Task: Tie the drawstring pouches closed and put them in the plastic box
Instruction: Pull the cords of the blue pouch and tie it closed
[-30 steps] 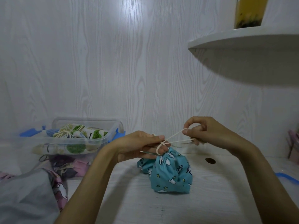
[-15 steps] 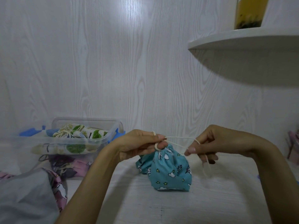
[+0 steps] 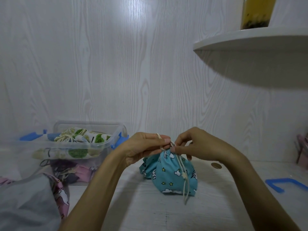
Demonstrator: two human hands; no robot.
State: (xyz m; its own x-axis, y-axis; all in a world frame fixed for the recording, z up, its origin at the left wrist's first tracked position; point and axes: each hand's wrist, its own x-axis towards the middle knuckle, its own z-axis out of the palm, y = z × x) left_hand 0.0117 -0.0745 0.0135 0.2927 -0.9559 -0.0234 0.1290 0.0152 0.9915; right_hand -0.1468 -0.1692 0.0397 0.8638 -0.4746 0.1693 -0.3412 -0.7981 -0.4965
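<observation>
The right hand [image 3: 198,145] has come back in from its pull, so both hands pinch the cord [image 3: 180,170] at the blue pouch [image 3: 173,174] neck, left hand [image 3: 146,147] too. The knot looks nearly tight; the plastic box [image 3: 103,142] comes next

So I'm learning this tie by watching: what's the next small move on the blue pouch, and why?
Probably pull the knot snug. Both the left hand and right hand pinch the drawstring at the gathered neck of the blue pouch, its ends hang loose, and the pouch is not yet in the plastic box.
</observation>
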